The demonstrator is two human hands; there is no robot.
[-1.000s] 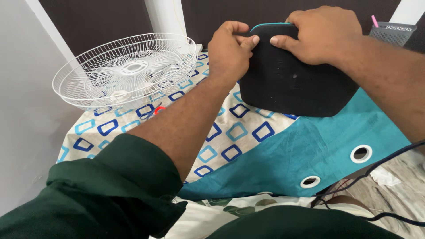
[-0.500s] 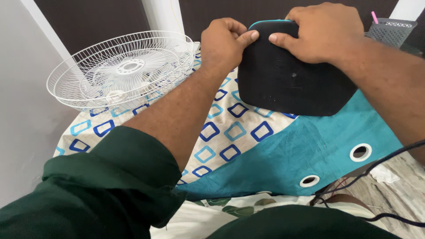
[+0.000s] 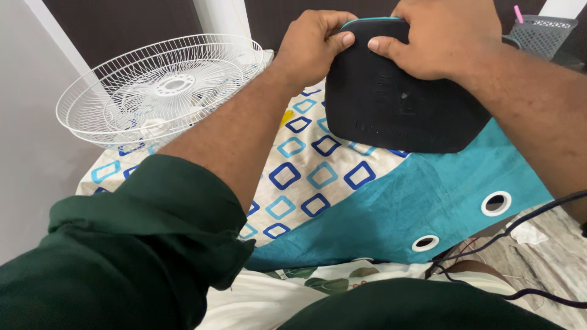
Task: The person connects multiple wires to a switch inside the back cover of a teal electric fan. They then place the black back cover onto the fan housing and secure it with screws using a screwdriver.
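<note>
Both hands, left [image 3: 315, 46] and right [image 3: 443, 36], grip the top edge of a dark rounded-square fabric case [image 3: 397, 104] above the patterned blue-and-white cloth [image 3: 318, 177]; a white wire fan guard [image 3: 162, 85] lies at the cloth's far left corner.

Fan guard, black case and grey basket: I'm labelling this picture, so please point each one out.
Fan guard [image 3: 174, 85]: head view, on the round hub of the white wire grille.
Black case [image 3: 397, 113]: head view, on its flat dark face below both hands.
Grey basket [image 3: 541, 33]: head view, on its mesh wall.
</note>
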